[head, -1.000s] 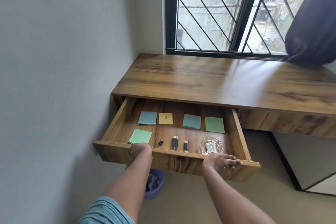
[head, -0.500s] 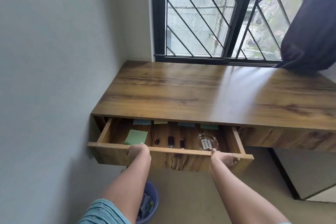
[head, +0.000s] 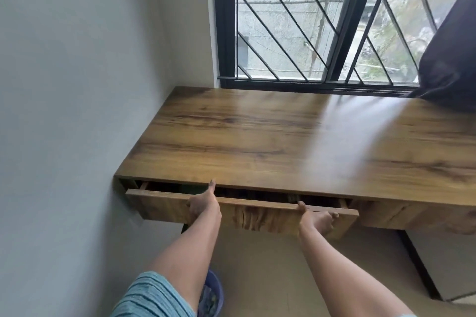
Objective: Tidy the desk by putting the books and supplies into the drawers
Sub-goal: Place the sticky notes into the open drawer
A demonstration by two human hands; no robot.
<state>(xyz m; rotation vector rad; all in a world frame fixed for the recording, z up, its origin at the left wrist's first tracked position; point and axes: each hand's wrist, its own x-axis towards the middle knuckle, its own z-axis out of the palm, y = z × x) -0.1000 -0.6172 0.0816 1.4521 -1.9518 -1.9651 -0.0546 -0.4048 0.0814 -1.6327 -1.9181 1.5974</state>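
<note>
A flat-fronted drawer [head: 257,216] of streaked brown wood grain is seen almost shut beneath the smooth, glossy worktop [head: 283,141], with only a dark slit showing. Its front panel is clasped by the left grip [head: 204,204] and the right grip [head: 318,219], with thumbs laid over the top edge.

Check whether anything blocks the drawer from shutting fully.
Only the left hand: its thumb reaches across the gap between the drawer front and the desk edge. Nothing else visible; the inside is too dark to tell.
</note>
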